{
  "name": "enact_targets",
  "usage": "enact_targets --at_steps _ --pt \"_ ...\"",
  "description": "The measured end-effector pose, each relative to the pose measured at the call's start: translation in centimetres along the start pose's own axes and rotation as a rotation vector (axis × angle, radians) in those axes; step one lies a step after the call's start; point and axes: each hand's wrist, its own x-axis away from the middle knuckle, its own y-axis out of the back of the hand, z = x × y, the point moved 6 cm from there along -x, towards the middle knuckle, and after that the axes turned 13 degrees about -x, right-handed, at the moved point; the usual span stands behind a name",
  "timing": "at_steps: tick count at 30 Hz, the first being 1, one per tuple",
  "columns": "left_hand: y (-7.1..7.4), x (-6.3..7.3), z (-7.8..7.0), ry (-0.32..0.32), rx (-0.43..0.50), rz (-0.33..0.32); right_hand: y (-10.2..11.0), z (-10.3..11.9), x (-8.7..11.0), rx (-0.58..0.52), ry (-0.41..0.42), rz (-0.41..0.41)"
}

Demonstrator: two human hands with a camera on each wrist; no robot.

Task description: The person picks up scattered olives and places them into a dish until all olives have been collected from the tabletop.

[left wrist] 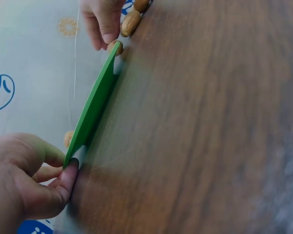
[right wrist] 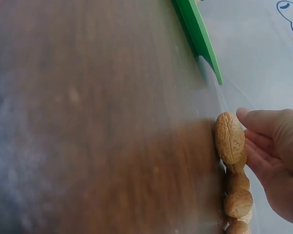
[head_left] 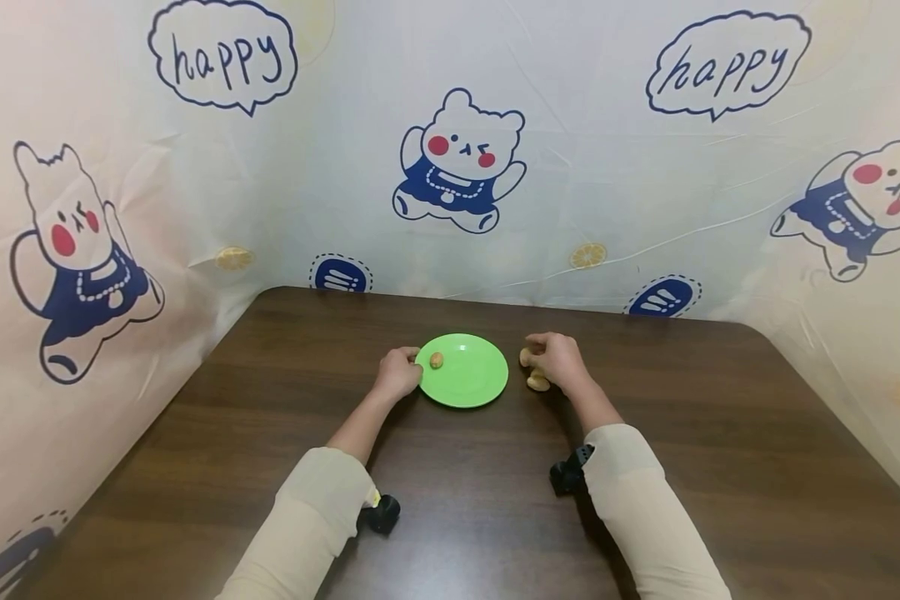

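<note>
A light green plate (head_left: pixel 461 392) rests on the table, and my left hand (head_left: pixel 399 374) pinches its left rim; the left wrist view shows thumb and fingers on the rim. One walnut (head_left: pixel 437 360) sits on the plate's left side. Right of the plate, my right hand (head_left: pixel 555 360) reaches down over a cluster of walnuts (head_left: pixel 537 382). In the right wrist view, its thumb tip (right wrist: pixel 242 114) is right at the end of the nearest walnut (right wrist: pixel 230 139), with a gap between thumb and fingers. Its other fingertips are partly hidden behind the nuts.
The dark wooden table (head_left: pixel 465 500) stretches toward me and to both sides. Behind it hangs a pale cloth backdrop (head_left: pixel 570 192) printed with cartoon bears. Black wrist cameras (head_left: pixel 382 514) hang under both sleeves, close over the table.
</note>
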Motion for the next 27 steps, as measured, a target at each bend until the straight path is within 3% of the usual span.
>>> enact_targets --at_steps 27 --pt "0.01 -0.06 0.0 0.007 -0.002 -0.001 -0.68 -0.52 -0.49 0.052 -0.05 0.049"
